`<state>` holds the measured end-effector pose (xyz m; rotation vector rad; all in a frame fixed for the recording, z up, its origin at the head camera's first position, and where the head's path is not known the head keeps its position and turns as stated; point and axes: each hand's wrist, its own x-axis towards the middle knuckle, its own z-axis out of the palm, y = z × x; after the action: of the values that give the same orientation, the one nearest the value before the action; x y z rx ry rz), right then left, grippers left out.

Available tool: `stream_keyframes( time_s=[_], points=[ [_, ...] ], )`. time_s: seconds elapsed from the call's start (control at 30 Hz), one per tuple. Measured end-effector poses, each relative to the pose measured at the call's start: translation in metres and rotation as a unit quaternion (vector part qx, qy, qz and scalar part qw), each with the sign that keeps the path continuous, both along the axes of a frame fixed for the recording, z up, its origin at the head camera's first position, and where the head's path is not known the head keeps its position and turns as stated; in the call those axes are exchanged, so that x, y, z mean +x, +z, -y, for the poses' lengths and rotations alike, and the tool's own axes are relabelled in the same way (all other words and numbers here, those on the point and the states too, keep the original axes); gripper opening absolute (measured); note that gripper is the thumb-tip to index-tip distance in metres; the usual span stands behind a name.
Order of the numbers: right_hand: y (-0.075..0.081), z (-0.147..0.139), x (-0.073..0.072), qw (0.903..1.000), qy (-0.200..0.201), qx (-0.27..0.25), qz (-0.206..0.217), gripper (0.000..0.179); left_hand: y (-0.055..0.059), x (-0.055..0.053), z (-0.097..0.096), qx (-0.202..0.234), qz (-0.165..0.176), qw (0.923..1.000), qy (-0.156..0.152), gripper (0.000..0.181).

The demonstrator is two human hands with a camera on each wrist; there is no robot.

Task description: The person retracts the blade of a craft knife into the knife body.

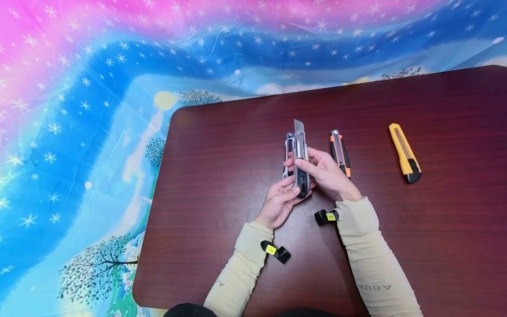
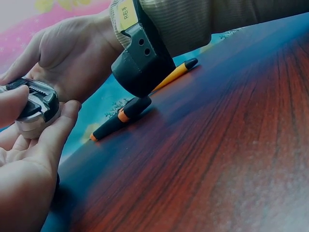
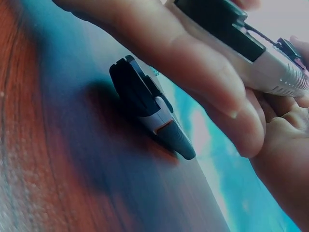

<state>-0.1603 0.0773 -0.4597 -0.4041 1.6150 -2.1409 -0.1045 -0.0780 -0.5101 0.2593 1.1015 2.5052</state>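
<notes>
Both hands hold a grey and black snap-off utility knife (image 1: 300, 145) above the table, its broad blade (image 1: 299, 125) extended and pointing away. Around its lower end curl the fingers of my left hand (image 1: 277, 204), thumb on the near side. My right hand (image 1: 326, 174) pinches the body midway up, thumb across the front. The left wrist view shows the butt end of the held knife (image 2: 41, 106) between fingers of both hands. Partly hidden behind it, a second grey utility knife (image 1: 288, 143) lies on the table; the right wrist view shows that lying knife (image 3: 140, 96) below the fingers.
An orange and black utility knife (image 1: 338, 147) lies right of the hands, partly covered by the right hand. Farther right rests a yellow utility knife (image 1: 404, 152) with a black end. The dark red wooden table (image 1: 214, 176) meets a snowflake-patterned cloth (image 1: 130, 97) beyond its edges.
</notes>
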Motion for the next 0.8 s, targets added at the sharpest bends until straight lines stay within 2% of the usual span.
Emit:
stream_keyframes(
  time_s=[0.2,0.8],
  points=[
    [0.0002,0.0000,0.0003,0.9998,0.007,0.014,-0.009,0.048,0.0000,0.0001,0.0005,0.006,0.000,1.0000,0.001,0.047],
    [-0.0001,-0.0025,-0.0008,0.9995,0.011,0.027,-0.012,0.046,-0.0007,-0.0005,0.0004,0.005,0.002,1.0000,-0.003,0.048]
  ],
)
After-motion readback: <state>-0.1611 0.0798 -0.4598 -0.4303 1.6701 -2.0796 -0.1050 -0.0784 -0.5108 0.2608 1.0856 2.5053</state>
